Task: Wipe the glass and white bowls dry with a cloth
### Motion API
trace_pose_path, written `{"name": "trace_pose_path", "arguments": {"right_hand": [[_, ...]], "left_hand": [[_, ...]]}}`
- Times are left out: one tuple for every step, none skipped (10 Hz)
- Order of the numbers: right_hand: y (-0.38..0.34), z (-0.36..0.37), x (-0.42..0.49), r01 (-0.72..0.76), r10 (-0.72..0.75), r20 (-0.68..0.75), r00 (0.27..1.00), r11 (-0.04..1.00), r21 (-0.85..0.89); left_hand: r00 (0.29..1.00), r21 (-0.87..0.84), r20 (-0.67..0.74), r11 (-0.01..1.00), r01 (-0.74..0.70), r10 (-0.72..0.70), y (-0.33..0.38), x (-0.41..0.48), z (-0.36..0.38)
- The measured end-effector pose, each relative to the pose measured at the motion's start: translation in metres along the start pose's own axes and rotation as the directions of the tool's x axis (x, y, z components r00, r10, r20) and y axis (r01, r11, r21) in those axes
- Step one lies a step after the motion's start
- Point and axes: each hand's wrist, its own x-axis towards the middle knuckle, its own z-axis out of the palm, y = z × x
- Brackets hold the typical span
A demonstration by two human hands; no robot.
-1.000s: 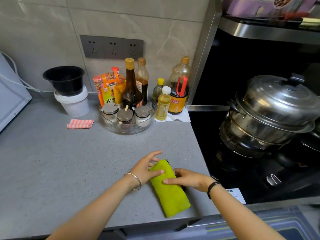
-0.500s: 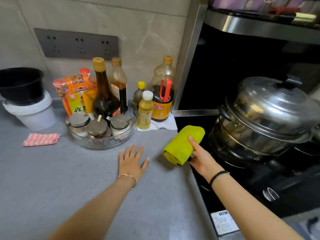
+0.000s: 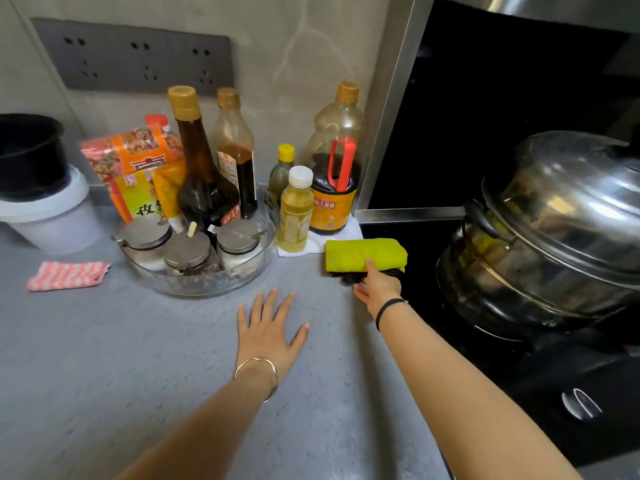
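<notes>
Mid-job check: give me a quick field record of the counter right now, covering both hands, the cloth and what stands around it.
left hand: flat on the grey countertop, fingers spread, holding nothing
right hand: pinches the near edge of the folded yellow-green cloth, thumb on top
cloth position: at the counter's edge beside the black hob, in front of the dark sauce jug
round clear glass bowl: holds bottles and lidded jars
pink striped cloth: left of that bowl
on hob: large steel lidded pot

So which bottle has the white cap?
The small bottle of pale yellow liquid, standing in front beside the glass dish; every other bottle's cap is yellow or tan.
</notes>
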Motion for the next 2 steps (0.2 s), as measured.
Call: {"name": "trace_pose_path", "arguments": {"right_hand": [[0.0001,-0.0073,-0.0036,0.045,-0.045,0.007,0.999,0.997,-0.054],[0.0003,-0.0157,-0.0093,0.052,-0.048,0.049,0.998,0.995,-0.087]], "left_hand": [[1.000,0.017,0.016,1.000,-0.003,0.003,0.0013,-0.0032,-0.0017],[1.000,0.007,0.004,1.000,-0.009,0.009,0.0020,-0.0008,-0.0037]]}}
